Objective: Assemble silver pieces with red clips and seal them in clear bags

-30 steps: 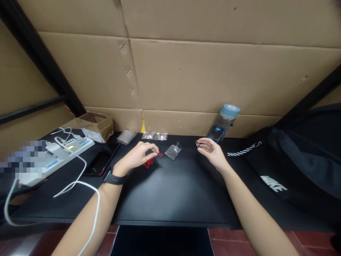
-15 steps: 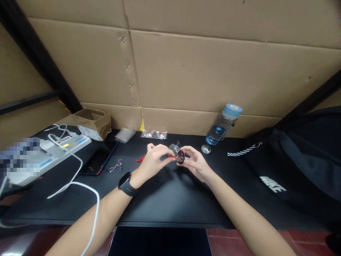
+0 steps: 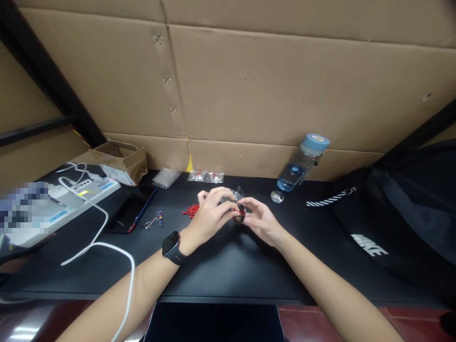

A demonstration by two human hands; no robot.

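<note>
Between the thumb and fingers of my right hand (image 3: 262, 221) is a shiny, round, shallow metal piece (image 3: 242, 219), its face turned towards my left hand. My left hand (image 3: 214, 212) is closed in a pinch on a small red piece (image 3: 236, 210), pressed against the metal piece's face. The red piece's exact shape is mostly hidden by my fingers. Just left of my left hand lies a pile of small red pieces (image 3: 190, 211). A crumpled clear plastic bag (image 3: 237, 193) is behind my hands. A similar silver disc (image 3: 277, 196) rests on the table to the right.
Two clear packets (image 3: 205, 177) lie by the cardboard wall, beside a stack of clear bags (image 3: 166, 177). A water bottle (image 3: 302, 161) stands at back right, near a black bag (image 3: 399, 213). Left are a phone (image 3: 131, 209), a keyring (image 3: 160, 219), a power strip (image 3: 96, 190) and an open box (image 3: 121, 161).
My left hand has moved slightly right, bringing the red piece onto the metal piece's face. The metal piece has tilted a little. The view has shifted slightly.
</note>
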